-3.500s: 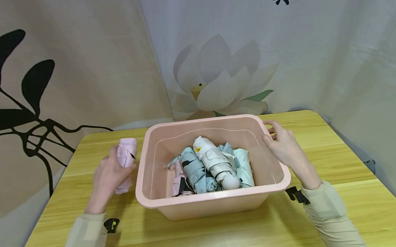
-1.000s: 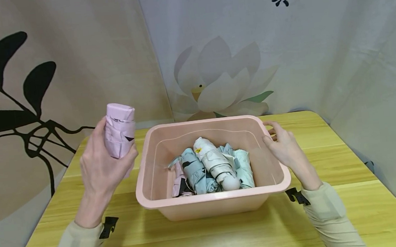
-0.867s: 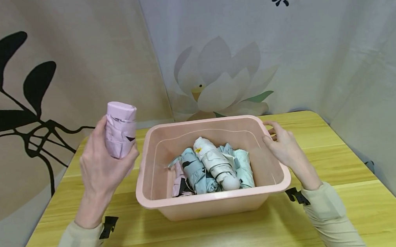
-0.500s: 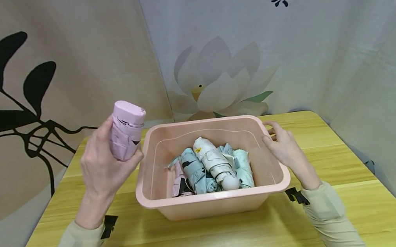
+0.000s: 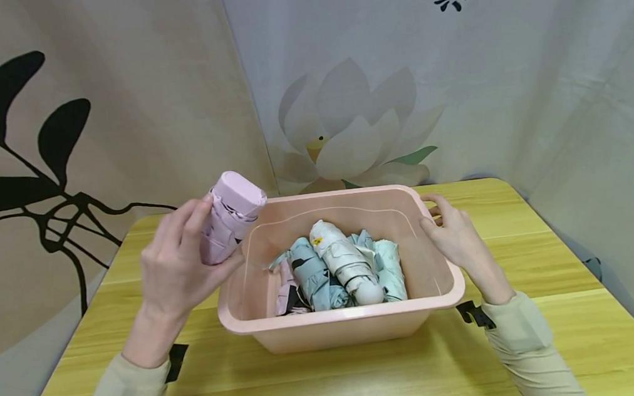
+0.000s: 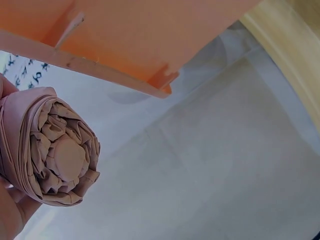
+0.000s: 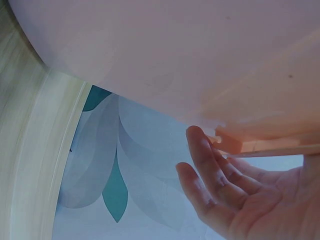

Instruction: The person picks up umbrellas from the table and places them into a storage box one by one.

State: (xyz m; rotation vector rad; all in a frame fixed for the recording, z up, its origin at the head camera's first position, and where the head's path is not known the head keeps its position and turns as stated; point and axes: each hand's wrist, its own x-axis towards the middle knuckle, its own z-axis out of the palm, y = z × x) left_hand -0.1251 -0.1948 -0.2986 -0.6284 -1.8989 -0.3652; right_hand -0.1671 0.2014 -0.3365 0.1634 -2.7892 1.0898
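My left hand (image 5: 177,254) grips a folded lilac umbrella (image 5: 230,215), tilted over the left rim of a pink plastic tub (image 5: 350,316). In the left wrist view the gathered cloth end of the umbrella (image 6: 65,157) points at the camera, beside the tub's outer wall (image 6: 125,30). My right hand (image 5: 456,233) holds the tub's right rim, thumb over the edge and fingers outside beneath it. Inside the tub lie several folded umbrellas: a lilac one (image 5: 288,292), a blue-grey one (image 5: 311,274), a white one (image 5: 348,261) on top, and a mint one (image 5: 390,270).
The tub stands on a yellow wood-grain table (image 5: 333,385). A fabric curtain (image 5: 172,97) printed with a lotus and dark leaves hangs behind the table's back edge.
My left hand has lifted the lilac umbrella from beside the tub, then carried it rightward to the tub's left rim, tilting its top to the right. The right hand and tub stay still.
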